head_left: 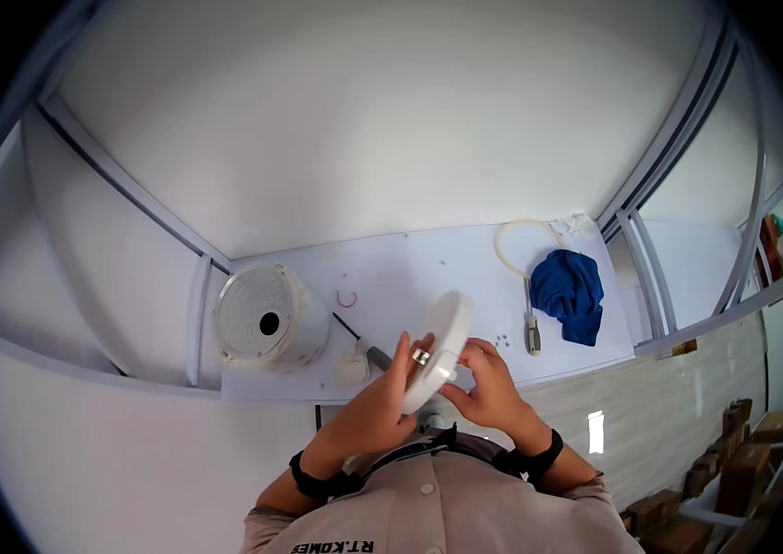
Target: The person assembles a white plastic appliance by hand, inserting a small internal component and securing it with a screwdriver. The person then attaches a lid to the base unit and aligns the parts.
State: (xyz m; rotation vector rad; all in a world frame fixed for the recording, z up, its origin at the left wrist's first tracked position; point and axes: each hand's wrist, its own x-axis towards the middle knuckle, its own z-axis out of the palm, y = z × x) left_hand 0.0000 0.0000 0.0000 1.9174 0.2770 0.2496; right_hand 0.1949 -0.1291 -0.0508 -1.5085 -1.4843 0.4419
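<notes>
A white round lid-like part point(447, 337) is held up on edge and tilted in front of my body, over the table's near edge. My left hand point(380, 402) supports its left side, fingers straightened along it near a small shiny metal piece point(421, 356). On the other side, my right hand point(491, 392) grips the rim with bent fingers and thumb, by a white block on the edge. Just behind my left hand lies a screwdriver point(378, 358) with a grey handle and dark shaft, partly hidden. Beside it is a small cream-white part point(352, 368).
A white drum-shaped housing point(304, 323) with a dark hole stands at the table's left. Rightward lie a blue cloth point(568, 295), a second screwdriver point(533, 334), a cream ring point(499, 247) and several small screws point(502, 341). Metal frame posts point(645, 268) border the table point(391, 277).
</notes>
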